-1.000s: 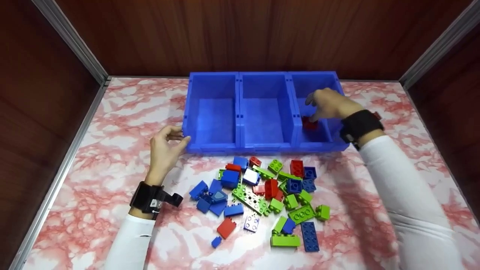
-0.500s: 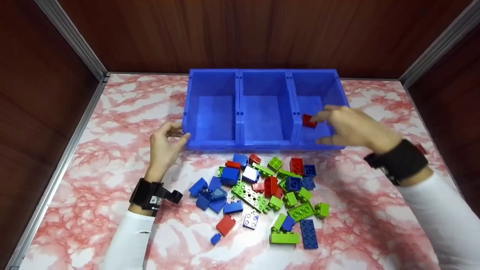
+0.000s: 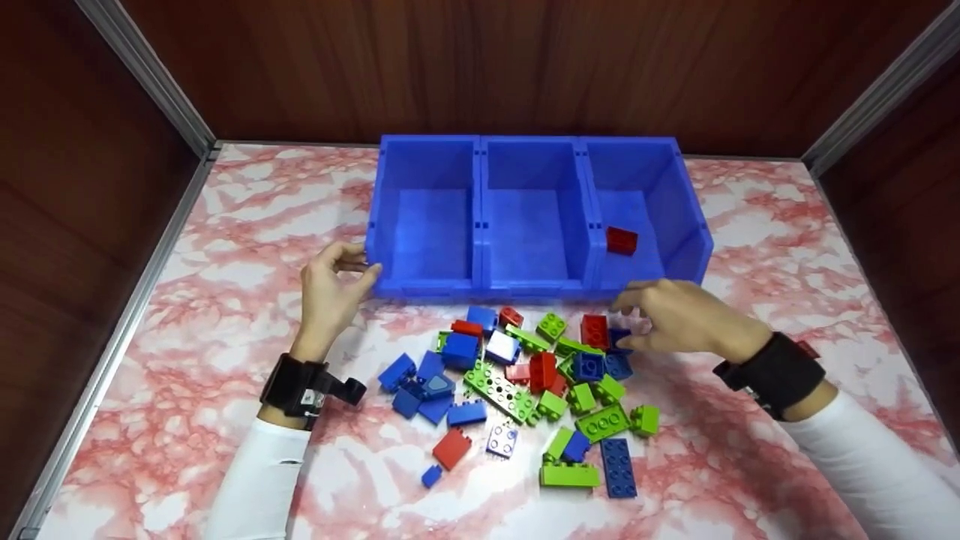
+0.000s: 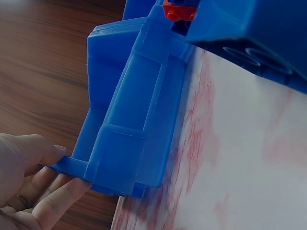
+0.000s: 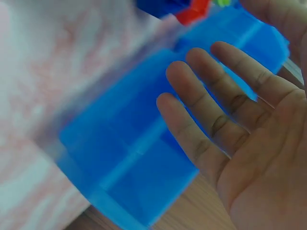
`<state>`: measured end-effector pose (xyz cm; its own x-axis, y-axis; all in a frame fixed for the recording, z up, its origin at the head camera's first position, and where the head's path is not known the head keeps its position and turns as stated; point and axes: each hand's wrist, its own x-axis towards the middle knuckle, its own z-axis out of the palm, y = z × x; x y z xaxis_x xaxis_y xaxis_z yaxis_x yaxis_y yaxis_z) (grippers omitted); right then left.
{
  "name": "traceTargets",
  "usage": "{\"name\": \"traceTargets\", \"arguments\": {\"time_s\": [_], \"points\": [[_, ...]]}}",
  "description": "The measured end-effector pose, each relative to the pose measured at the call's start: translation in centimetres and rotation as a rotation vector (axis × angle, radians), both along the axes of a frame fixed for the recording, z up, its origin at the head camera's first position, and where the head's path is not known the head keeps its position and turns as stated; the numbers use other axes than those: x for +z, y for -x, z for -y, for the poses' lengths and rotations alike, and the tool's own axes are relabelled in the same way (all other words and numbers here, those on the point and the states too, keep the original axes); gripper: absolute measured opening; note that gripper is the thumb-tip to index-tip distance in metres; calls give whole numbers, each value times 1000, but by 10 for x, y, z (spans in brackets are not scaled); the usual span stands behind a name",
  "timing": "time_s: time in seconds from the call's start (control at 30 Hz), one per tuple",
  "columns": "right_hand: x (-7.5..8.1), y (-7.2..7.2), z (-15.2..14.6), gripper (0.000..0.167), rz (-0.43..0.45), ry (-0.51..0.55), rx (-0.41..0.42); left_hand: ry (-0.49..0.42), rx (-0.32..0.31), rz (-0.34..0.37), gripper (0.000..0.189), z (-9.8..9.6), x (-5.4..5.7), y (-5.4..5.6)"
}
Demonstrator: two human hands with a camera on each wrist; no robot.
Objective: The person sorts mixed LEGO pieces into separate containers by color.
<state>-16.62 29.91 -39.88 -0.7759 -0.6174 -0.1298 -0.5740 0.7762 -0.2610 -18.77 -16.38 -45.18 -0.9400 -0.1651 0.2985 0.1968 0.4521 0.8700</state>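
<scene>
My left hand [image 3: 334, 292] pinches the front left corner of a blue three-compartment bin [image 3: 534, 289]. In the left wrist view the thumb [image 4: 45, 152] lies on one side of the bin's wall and the fingers [image 4: 64, 199] on the other. My right hand [image 3: 686, 319] hovers in front of the right compartment, holding nothing. Its fingers [image 5: 187, 86] are spread and nearly straight in the right wrist view. Close to its fingertips are a red brick [image 3: 594, 331] and a dark blue brick [image 3: 619, 337], the latter partly hidden. Another red brick [image 3: 622, 241] lies inside the right compartment.
Loose toy bricks spread over the marbled table in front of the bin, among them a long green brick [image 3: 569, 475], a white brick [image 3: 502, 440] and a flat dark blue brick [image 3: 618, 468]. A brown wooden wall [image 3: 525, 67] stands right behind the bin.
My right hand let go of the red brick in the right compartment, came out over the bin's front rim and moved to the bricks at the pile's right side. The left hand kept its grip.
</scene>
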Motion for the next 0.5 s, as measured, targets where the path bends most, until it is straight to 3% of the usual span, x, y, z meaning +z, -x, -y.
{"name": "traceTargets", "arguments": {"time_s": [0.27,0.5], "points": [[-16,-2,-4,27,77,25,-32,12,8,3,27,0,0,0],[-19,-1,-10,24,56,38,-17,-1,2,11,28,0,0,-1]]}}
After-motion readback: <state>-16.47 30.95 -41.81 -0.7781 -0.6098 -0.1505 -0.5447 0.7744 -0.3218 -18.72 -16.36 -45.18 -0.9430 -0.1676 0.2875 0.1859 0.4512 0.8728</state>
